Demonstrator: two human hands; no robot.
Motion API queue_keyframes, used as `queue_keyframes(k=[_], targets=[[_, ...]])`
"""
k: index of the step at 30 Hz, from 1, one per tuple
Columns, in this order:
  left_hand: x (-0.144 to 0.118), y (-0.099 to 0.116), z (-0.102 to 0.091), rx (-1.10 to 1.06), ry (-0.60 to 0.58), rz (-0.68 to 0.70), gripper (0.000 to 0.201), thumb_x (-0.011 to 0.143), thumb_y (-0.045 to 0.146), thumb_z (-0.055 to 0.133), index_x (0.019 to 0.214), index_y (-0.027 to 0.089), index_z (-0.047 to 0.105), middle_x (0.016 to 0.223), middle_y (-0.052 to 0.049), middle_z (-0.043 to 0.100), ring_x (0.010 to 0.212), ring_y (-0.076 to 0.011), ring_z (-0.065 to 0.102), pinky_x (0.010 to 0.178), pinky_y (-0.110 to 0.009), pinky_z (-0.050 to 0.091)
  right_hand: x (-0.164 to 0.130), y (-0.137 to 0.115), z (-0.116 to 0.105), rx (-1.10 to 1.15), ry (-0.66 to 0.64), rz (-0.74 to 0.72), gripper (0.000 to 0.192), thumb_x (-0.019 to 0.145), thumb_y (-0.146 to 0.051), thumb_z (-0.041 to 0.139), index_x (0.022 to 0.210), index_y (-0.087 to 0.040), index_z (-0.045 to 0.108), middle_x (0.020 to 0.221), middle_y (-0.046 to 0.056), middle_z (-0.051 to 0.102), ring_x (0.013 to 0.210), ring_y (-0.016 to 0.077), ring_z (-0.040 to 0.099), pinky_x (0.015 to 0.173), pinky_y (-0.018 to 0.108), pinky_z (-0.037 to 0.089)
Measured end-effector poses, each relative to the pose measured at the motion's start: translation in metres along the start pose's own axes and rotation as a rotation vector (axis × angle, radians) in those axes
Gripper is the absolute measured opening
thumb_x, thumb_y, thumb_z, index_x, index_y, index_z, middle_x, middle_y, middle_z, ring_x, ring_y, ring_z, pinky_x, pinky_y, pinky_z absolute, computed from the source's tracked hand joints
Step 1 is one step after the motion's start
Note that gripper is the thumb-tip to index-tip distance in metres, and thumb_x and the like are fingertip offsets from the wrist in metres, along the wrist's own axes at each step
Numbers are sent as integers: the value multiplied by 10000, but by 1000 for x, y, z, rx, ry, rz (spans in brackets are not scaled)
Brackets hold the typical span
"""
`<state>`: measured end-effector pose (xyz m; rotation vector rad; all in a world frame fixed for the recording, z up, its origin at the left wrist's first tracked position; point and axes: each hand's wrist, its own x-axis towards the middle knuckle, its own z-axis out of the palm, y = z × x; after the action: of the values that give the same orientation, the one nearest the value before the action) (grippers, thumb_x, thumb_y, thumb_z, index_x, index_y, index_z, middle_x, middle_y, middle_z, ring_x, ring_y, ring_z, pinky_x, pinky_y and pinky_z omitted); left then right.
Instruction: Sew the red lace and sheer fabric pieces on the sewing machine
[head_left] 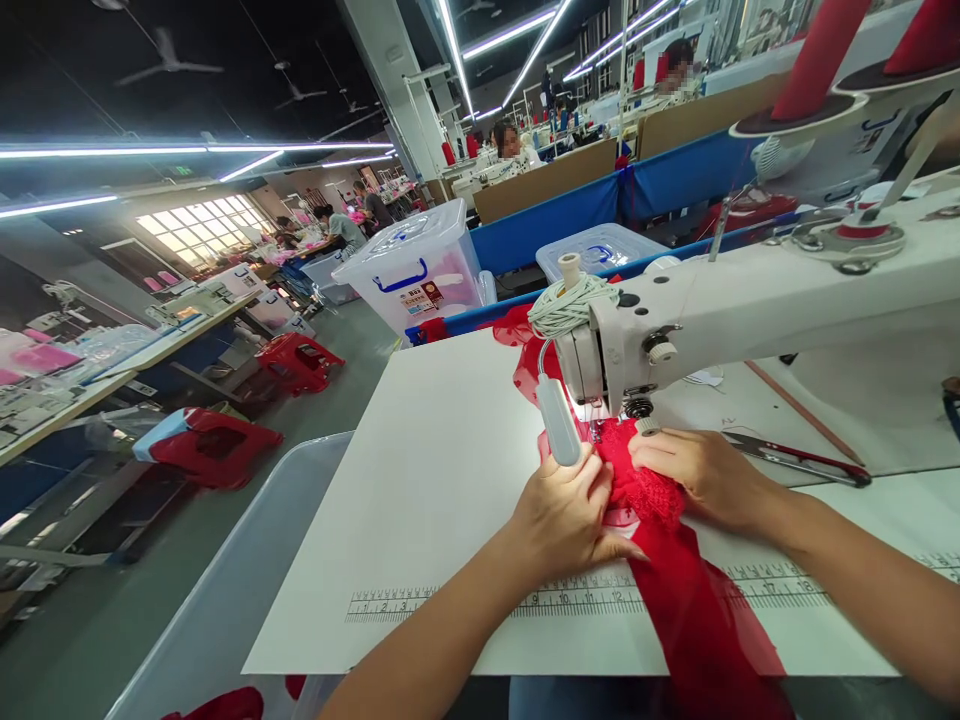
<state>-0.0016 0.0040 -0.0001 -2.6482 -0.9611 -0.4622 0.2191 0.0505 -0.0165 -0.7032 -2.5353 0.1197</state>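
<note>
We saw sewing step underway: left hand (564,520) and right hand (697,473) pressed flat on red fabric (660,540) between them, under sewing machine (750,310) needle. Next move, we judged: steady feeding.

Garment factory sewing floor. White industrial sewing machine (750,310) near right with red thread cones (817,50); rows of work tables (112,370) left and far, seated workers (510,140) far, clear plastic storage bins (420,265), long strip lights (187,150) overhead.
</note>
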Motion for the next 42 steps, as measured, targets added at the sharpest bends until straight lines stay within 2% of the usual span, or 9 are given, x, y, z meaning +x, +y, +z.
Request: queue_keyframes(k=[3,5,11,14,19,24,31,36,42], targets=[[3,0,1,-49,-54,4,859,908,684,7,784,116,639,756,-92,564,630,-183,530,560,-319,426,-1,0,1,-58,53,1,175,901,-157,423,764,-223,511,786,31,637,653,171,524,552,270,339],[3,1,2,-58,-70,-10,857,907,676,-9,760,120,625,732,-79,540,594,-168,505,540,-312,422,-1,0,0,-83,62,-1,185,900,-147,422,752,-223,502,760,24,624,639,168,514,544,271,334],[-2,3,2,-27,-85,-30,916,878,726,35,1027,57,643,947,-186,622,788,-242,580,596,-346,470,0,-1,-2,-81,46,-28,163,899,-156,445,766,-217,515,776,29,634,641,165,537,544,265,364],[-3,5,-1,-3,-78,-54,909,883,739,111,1115,28,628,954,-197,646,785,-255,593,606,-361,476,0,-1,-2,-70,29,-39,142,888,-151,454,789,-212,535,816,44,653,666,170,562,555,266,382],[-3,5,-3,17,-92,-91,859,887,739,202,1103,38,647,906,-176,663,750,-248,603,649,-369,483,-2,1,-1,-62,18,-22,140,854,-126,458,786,-219,538,838,47,666,683,175,571,552,270,384],[-5,5,-1,36,-56,-67,845,905,717,213,1156,25,630,991,-202,679,842,-275,632,691,-377,491,-2,3,2,-38,49,-24,160,829,-86,469,795,-220,549,850,44,663,681,172,566,557,268,366],[-4,4,-1,76,-38,-67,815,913,706,227,1165,46,633,1099,-216,675,911,-291,646,749,-400,502,-6,3,10,-53,86,36,181,880,-134,408,777,-225,526,807,39,636,660,172,516,552,281,326],[-3,2,-1,87,-47,-81,831,907,718,200,1152,52,634,1094,-214,678,899,-292,647,716,-405,508,-5,3,10,-47,71,62,216,916,-161,380,772,-229,526,770,38,613,668,175,511,553,283,314],[-3,0,2,108,-44,-92,807,914,701,241,1190,43,617,1137,-226,665,985,-317,637,798,-429,501,-2,3,6,-52,29,83,177,887,-156,397,796,-221,534,788,45,587,683,183,502,543,279,327]])
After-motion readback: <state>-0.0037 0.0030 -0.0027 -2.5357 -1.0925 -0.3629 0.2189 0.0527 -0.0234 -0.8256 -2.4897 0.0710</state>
